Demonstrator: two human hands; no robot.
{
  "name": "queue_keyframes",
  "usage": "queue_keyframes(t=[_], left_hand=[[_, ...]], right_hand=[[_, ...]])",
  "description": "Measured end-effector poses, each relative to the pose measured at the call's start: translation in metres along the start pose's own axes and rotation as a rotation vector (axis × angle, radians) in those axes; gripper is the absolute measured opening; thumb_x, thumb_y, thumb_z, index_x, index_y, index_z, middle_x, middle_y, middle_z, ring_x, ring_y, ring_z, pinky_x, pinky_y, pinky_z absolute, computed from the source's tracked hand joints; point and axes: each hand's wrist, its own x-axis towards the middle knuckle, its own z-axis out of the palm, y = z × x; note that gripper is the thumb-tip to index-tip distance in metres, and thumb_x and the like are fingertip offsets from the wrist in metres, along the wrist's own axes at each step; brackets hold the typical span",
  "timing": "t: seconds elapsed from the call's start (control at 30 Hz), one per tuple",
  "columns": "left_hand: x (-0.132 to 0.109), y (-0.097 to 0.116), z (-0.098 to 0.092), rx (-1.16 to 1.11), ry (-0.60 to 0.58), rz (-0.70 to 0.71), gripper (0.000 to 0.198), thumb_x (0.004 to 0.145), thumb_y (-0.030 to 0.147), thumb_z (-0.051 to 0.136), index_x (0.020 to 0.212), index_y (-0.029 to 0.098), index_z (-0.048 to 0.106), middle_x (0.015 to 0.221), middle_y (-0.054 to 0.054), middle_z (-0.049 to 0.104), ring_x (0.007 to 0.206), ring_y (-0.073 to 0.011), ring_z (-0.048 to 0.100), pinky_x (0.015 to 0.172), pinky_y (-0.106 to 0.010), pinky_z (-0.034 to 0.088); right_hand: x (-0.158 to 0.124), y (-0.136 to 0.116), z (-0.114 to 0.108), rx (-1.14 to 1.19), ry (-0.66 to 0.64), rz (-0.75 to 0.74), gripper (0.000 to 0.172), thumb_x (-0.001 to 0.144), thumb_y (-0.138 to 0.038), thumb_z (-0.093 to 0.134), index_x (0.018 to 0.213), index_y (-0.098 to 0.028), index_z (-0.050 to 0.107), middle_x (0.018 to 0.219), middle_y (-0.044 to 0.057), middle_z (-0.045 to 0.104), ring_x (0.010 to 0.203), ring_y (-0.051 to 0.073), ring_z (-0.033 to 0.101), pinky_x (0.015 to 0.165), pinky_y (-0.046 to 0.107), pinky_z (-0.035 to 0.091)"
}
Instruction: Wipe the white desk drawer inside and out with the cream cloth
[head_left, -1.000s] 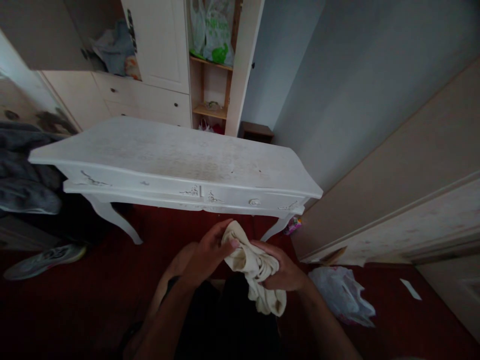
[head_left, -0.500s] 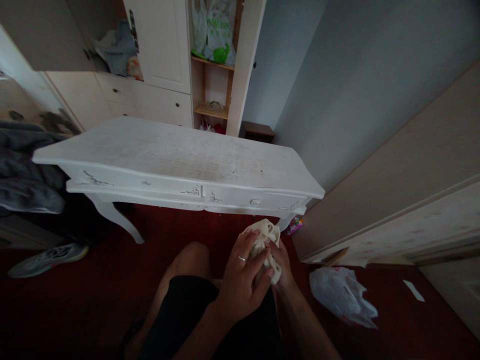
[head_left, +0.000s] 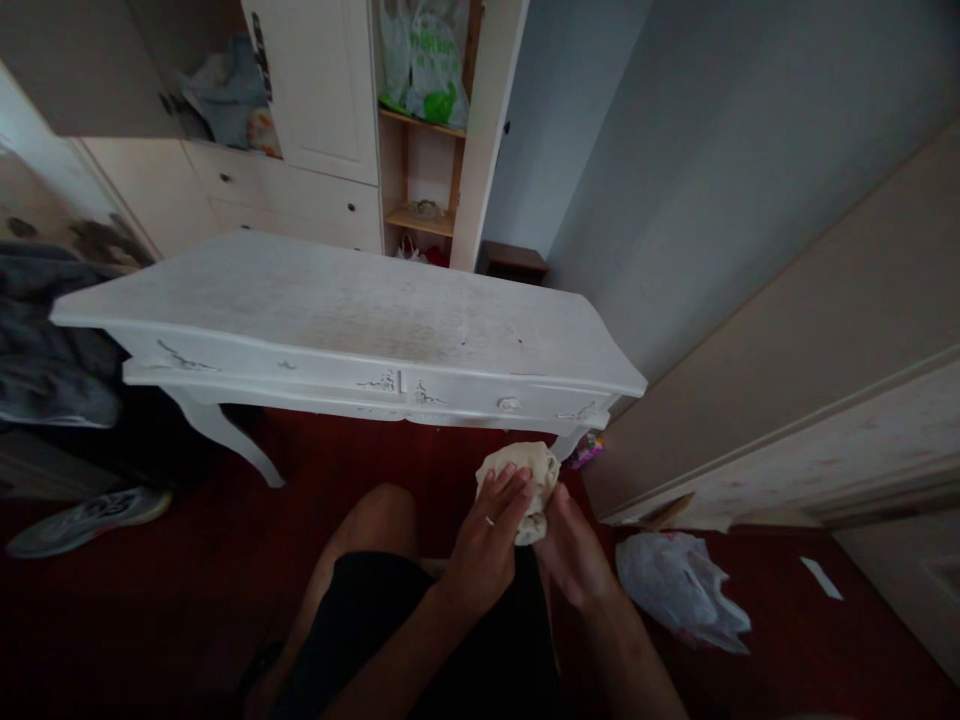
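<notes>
A crumpled cream-coloured cloth [head_left: 517,460] is bunched between my two hands, above my lap and in front of the white table. My left hand [head_left: 487,545], with a ring on one finger, presses its fingers over the near side of the cloth. On the right side, my right hand [head_left: 574,545] grips the bundle from beside and below, and part of its fingers is hidden behind it. The white table [head_left: 315,290] has carved drawer fronts, and dark smudges mark the middle of its top.
A white plastic bag [head_left: 682,590] lies on the dark red floor at the right. A sneaker [head_left: 90,522] is on the floor at the left, below grey fabric [head_left: 52,340]. Behind the table stands an open cabinet [head_left: 315,90] holding bags and clothes. A small pink box [head_left: 586,452] sits by the table leg.
The cloth has been turned and gathered into a smoother, rounder bundle. My left hand's fingers have drawn closer together, and my right hand has shifted to its lower right side.
</notes>
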Motion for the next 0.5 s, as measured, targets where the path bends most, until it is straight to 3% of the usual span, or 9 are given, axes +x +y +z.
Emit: queue_keyframes(t=[0.27,0.4,0.5], left_hand=[[-0.003,0.004,0.013,0.007,-0.043,-0.052,0.085,0.095,0.004,0.045,0.165,0.016,-0.002,0.156,-0.022,0.048,0.151,-0.0254,0.037,0.117,-0.048,0.047],[0.001,0.007,0.014,-0.055,-0.103,-0.115,0.094,0.095,0.016,0.056,0.165,0.021,-0.007,0.16,-0.023,0.042,0.151,-0.0317,0.037,0.116,-0.052,0.047],[0.011,0.005,0.006,-0.133,-0.141,-0.169,0.096,0.094,0.024,0.061,0.165,0.024,-0.003,0.162,-0.022,0.039,0.15,-0.033,0.038,0.115,-0.053,0.047]], right_hand=[[0.007,-0.003,0.004,-0.17,0.172,-0.04,0.058,0.071,-0.06,0.085,0.114,-0.025,0.07,0.116,0.007,0.076,0.115,0.029,0.069,0.096,0.041,0.055],[0.019,0.003,-0.001,-0.195,0.266,-0.129,0.055,0.068,-0.057,0.087,0.106,-0.02,0.071,0.103,0.007,0.078,0.099,0.028,0.073,0.089,0.04,0.057],[0.033,0.004,-0.019,-0.265,0.325,-0.216,0.055,0.068,-0.055,0.086,0.107,-0.019,0.071,0.1,0.008,0.078,0.09,0.027,0.074,0.082,0.039,0.058]])
